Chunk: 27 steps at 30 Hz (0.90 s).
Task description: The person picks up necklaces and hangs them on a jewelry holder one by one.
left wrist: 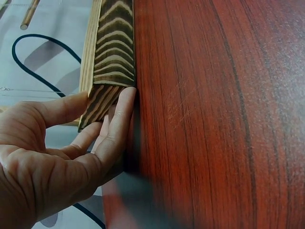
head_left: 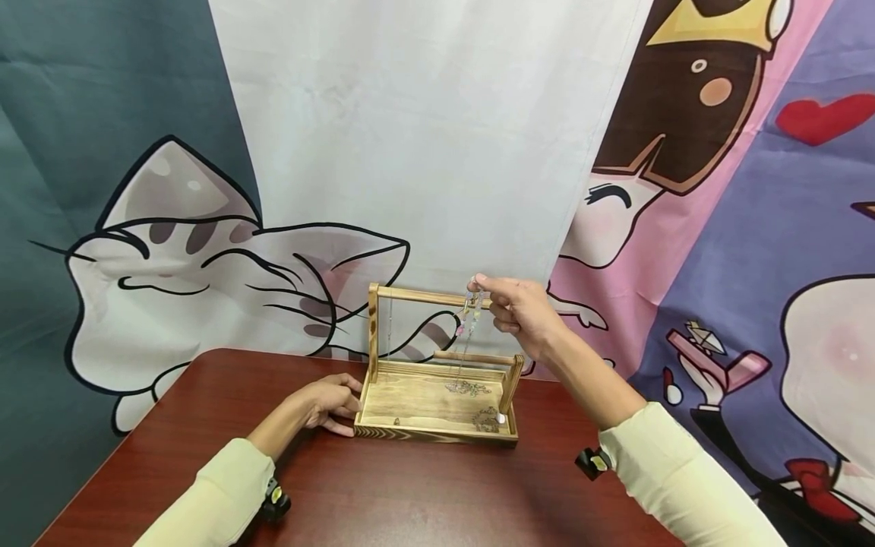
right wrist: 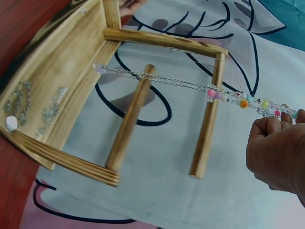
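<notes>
A wooden jewelry stand [head_left: 431, 434] with a shallow tray and two bars stands on the table. At its left end, my left hand [head_left: 333, 403] grips the tray's corner; in the left wrist view, thumb and fingers [left wrist: 125, 112] lie on either side of the wood. Raised above the stand's right part, my right hand [head_left: 522, 308] pinches a beaded necklace [right wrist: 244, 102] by its top. Colorful beads sit near the fingers, and the silver chain hangs down toward the tray. Two chains lie inside the tray: one heaped chain [head_left: 468, 387] and another [head_left: 485, 419] beside a white piece [head_left: 501, 418].
The upper bar [right wrist: 207, 129] and lower bar [right wrist: 131, 121] each have one free end. A thin chain [head_left: 390, 327] hangs from the upper bar's left end. The red-brown table [head_left: 424, 494] extends in front; a printed cloth [head_left: 424, 152] hangs behind.
</notes>
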Available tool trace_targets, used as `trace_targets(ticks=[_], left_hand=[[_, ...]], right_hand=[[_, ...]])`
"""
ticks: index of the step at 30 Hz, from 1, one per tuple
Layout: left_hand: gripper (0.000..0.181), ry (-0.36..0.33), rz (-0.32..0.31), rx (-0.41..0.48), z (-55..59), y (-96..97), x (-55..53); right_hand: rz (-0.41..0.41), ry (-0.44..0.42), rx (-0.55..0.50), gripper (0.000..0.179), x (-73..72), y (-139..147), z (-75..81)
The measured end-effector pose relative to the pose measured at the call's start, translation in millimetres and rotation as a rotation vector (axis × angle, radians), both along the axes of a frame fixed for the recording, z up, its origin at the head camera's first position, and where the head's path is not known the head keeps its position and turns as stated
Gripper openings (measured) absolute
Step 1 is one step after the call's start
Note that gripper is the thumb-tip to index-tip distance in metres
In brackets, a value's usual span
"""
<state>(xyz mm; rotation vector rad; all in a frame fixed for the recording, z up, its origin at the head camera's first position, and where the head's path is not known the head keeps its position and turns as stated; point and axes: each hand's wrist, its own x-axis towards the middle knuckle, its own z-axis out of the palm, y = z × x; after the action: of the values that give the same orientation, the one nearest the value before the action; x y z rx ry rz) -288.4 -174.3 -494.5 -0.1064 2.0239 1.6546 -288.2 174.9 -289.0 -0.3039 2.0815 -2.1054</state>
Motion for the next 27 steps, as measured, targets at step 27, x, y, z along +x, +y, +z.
trace_targets(ticks=[27], left_hand=[[0.051, 0.0, 0.007, -0.001, 2.1, 0.7, 2.9]], right_hand=[[-0.058, 0.082, -0.117, 0.029, -8.4, 28, 43.1]])
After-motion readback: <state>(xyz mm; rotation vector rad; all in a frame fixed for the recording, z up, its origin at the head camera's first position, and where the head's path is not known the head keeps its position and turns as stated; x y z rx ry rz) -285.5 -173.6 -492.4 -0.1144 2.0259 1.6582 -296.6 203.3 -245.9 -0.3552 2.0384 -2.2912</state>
